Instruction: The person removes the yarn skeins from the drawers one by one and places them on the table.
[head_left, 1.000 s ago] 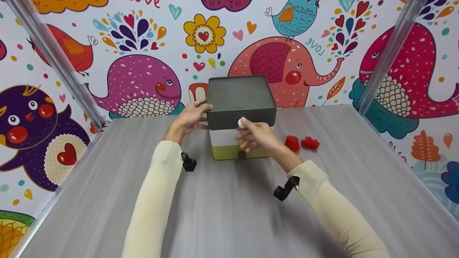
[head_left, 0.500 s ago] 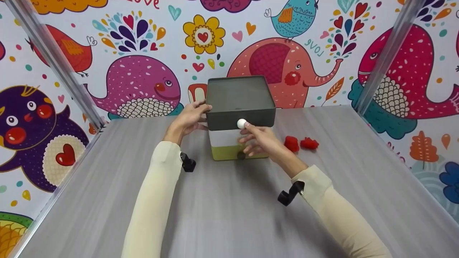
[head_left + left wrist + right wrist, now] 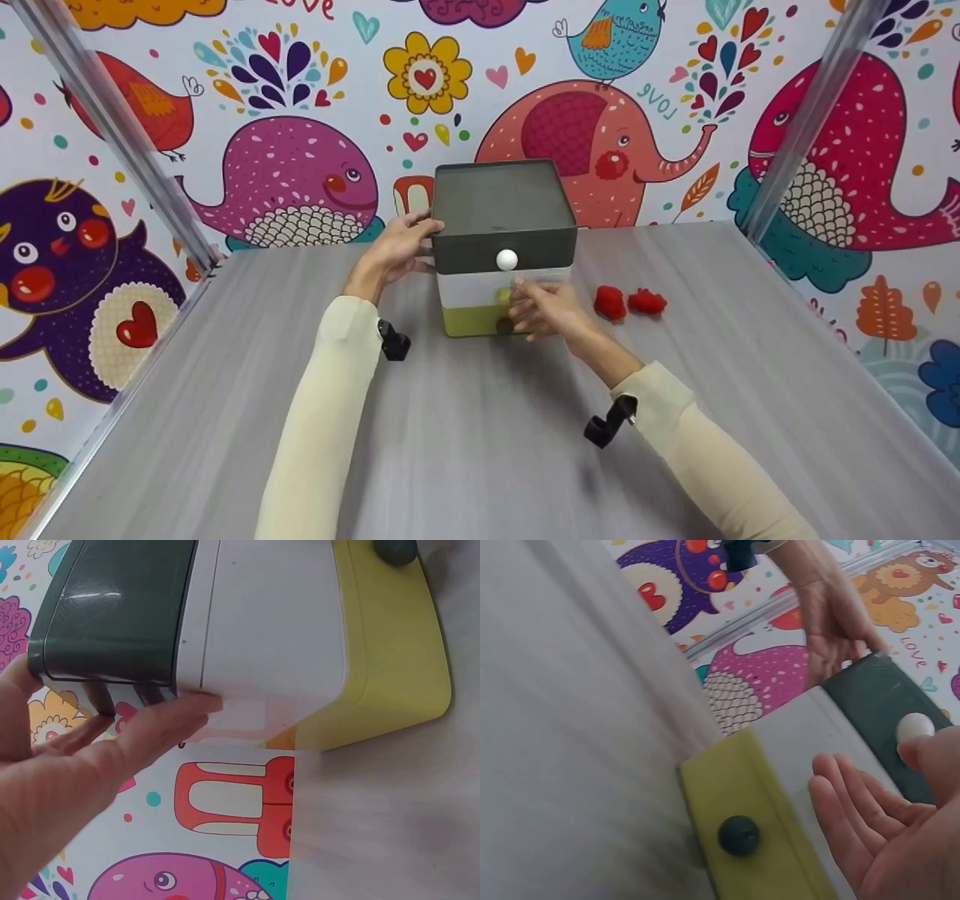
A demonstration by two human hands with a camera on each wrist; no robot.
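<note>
White panels printed with cartoon animals stand behind your grey table. Toward its far side sits the drawer box, upright, in three levels: a dark green drawer on top, a white drawer in the middle and a yellow drawer at the bottom. All three look flush at the front, so I'd judge the closing done, with none left to push in. You can't see inside any of them, so their contents can't be told.

Your left hand braces the box's left side, thumb at the upper edge of the green drawer and fingers fairly straight against the side. Your right hand is in front of the white and yellow drawers, fingers loosely extended and gripping nothing that shows.

One red fluffy piece and a second red piece lie on the table just right of the box, outside every drawer.

Smallest are the knobs: a white knob, a yellow-green knob and a dark knob. Your right thumb is near the yellow-green one; whether they touch, you can't tell.
</note>
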